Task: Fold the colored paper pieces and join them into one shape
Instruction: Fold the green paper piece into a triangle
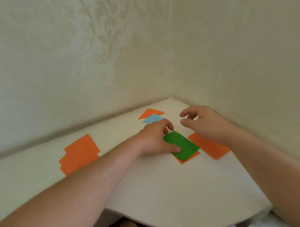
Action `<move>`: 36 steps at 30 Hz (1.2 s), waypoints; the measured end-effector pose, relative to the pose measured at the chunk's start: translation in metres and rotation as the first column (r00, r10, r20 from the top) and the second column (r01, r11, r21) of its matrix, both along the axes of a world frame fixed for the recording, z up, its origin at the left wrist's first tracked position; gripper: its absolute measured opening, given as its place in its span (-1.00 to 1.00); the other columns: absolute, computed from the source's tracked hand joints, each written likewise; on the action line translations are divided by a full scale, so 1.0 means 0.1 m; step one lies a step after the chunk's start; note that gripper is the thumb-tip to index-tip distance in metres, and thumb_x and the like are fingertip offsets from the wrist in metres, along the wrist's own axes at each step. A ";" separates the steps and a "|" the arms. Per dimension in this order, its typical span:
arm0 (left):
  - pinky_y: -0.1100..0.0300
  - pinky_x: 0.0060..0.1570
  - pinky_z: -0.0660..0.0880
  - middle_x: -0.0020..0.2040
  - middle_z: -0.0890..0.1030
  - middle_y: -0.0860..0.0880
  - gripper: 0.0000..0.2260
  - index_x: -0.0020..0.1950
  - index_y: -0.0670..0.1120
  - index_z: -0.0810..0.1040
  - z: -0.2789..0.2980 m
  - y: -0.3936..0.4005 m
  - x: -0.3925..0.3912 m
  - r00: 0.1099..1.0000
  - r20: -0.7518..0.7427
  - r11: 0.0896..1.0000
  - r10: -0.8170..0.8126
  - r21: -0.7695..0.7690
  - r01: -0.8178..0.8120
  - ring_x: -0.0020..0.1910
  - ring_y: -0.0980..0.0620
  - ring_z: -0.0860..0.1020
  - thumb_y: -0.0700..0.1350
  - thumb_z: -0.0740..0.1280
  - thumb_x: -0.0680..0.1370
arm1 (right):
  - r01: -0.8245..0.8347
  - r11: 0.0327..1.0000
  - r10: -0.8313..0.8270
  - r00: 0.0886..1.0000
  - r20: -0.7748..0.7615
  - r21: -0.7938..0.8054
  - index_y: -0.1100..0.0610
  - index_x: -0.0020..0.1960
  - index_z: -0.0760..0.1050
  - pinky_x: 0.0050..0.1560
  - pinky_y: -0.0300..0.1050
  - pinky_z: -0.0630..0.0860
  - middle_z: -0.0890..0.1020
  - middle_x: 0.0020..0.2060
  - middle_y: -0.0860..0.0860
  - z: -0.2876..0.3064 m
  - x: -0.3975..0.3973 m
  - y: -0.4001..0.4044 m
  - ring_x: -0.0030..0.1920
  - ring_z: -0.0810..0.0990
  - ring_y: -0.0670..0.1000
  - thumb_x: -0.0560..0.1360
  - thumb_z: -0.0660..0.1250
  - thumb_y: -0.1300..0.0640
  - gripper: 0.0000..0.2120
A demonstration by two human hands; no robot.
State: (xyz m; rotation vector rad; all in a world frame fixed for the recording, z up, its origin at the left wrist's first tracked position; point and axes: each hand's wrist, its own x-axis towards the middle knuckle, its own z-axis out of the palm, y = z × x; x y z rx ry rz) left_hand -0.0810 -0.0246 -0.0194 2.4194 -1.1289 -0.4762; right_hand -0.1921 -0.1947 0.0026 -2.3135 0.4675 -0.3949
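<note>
Your pale worktop [148,189] fills the wall corner. At its left lies an orange stack [79,154], seemingly two or three sheets, the count unclear. A single orange sheet [210,147] sits to the right. In the middle, one green folded rectangle [183,146] rests on another orange piece [187,158]. Behind are one orange triangle [150,113] and one blue triangle [152,119]. Your left hand [157,138] pinches the green piece's edge; your right hand [199,121] hovers, fingers loosely curled, holding nothing.
</note>
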 end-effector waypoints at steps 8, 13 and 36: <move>0.11 -0.02 0.67 0.11 0.48 0.07 -0.20 0.38 0.38 0.36 -0.03 0.10 0.01 0.987 -0.161 0.935 0.005 -0.349 -0.061 0.00 0.06 0.61 -0.19 0.63 0.34 | -0.129 0.986 0.111 0.981 -0.158 -0.104 -0.17 0.44 0.42 -0.07 -0.26 0.43 0.57 0.08 -0.24 -0.13 0.01 0.06 -0.04 0.53 -0.23 0.45 0.49 -0.16 -0.41; -0.02 0.03 0.67 0.15 0.57 -0.05 -0.12 0.40 0.35 0.40 0.06 0.07 0.16 0.957 -0.288 0.748 -0.043 -0.644 -0.160 -0.04 -0.03 0.66 -0.35 0.62 0.30 | -0.188 0.939 0.175 0.982 0.072 0.289 -0.06 0.21 0.59 0.12 0.10 0.64 0.75 -0.07 0.03 -0.08 0.32 0.06 -0.07 0.73 0.00 0.44 0.58 0.16 -0.61; 0.01 -0.20 0.68 -0.16 0.72 -0.16 -0.72 0.10 -0.06 0.62 0.18 0.00 0.63 0.884 -0.461 0.353 0.076 -0.817 -0.456 -0.18 -0.15 0.71 -0.39 0.45 0.51 | -0.253 0.779 -0.029 0.899 0.436 0.574 -0.01 -0.12 0.69 -0.30 -0.22 0.52 0.71 -0.20 0.00 -0.05 0.75 0.06 -0.31 0.60 -0.04 0.51 0.47 0.31 -0.79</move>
